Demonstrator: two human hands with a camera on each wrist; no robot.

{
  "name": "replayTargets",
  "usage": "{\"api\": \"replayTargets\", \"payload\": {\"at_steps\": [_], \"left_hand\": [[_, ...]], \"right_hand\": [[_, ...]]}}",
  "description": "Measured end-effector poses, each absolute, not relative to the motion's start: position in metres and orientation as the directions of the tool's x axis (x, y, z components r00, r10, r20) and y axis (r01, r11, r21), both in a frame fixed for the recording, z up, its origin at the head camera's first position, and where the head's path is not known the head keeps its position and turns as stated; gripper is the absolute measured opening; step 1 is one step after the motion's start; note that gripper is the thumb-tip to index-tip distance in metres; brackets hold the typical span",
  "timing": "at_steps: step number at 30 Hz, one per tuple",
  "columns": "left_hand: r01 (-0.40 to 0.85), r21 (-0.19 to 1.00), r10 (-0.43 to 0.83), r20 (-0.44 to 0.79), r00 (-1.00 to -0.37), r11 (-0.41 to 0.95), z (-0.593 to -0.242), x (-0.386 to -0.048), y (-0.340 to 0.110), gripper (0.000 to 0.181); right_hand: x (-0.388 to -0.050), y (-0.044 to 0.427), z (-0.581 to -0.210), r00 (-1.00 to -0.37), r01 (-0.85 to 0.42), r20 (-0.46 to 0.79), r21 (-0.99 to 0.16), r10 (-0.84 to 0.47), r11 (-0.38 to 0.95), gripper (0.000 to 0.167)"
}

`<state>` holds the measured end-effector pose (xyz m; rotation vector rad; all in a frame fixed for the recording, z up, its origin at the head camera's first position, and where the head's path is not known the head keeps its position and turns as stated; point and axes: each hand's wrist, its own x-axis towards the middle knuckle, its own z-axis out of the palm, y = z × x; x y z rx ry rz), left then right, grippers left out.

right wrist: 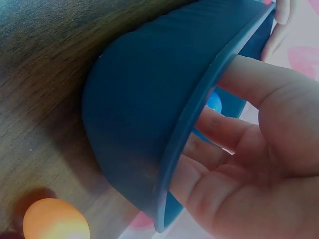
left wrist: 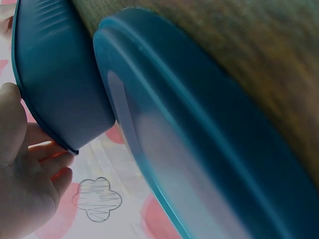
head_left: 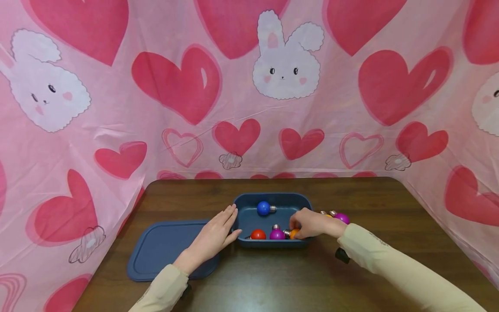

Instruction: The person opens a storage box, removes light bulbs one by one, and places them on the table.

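A dark blue rectangular box stands on the table and holds small bulbs with metal screw bases. Inside are a blue bulb, a red bulb, a purple bulb and an orange bulb. Reaching over the box's right rim, my right hand holds the orange bulb between thumb and fingers near the front wall. In the right wrist view the rim hides those fingertips. My left hand, fingers extended, touches the left rim.
A flat blue lid lies left of the box, partly beneath my left forearm. Right of the box, beyond my right wrist, lie another purple bulb and another orange bulb. A pink curtain with hearts surrounds the brown table.
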<state>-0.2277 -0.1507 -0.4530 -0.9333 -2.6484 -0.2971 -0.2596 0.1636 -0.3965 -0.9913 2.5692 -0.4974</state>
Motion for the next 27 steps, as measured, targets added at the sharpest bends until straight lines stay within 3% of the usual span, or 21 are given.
{"api": "replayTargets", "payload": {"at_steps": [12, 27], "left_hand": [[0.636, 0.092, 0.569, 0.362, -0.738, 0.766, -0.453, -0.228, -0.150, 0.064], [0.639, 0.086, 0.571, 0.370, -0.733, 0.764, -0.452, -0.227, -0.151, 0.064]], "right_hand": [[-0.262, 0.170, -0.387, -0.735, -0.538, -0.160, -0.454, -0.659, 0.710, 0.020], [-0.260, 0.194, -0.357, -0.784, -0.538, -0.021, -0.475, -0.620, 0.697, 0.024]]}}
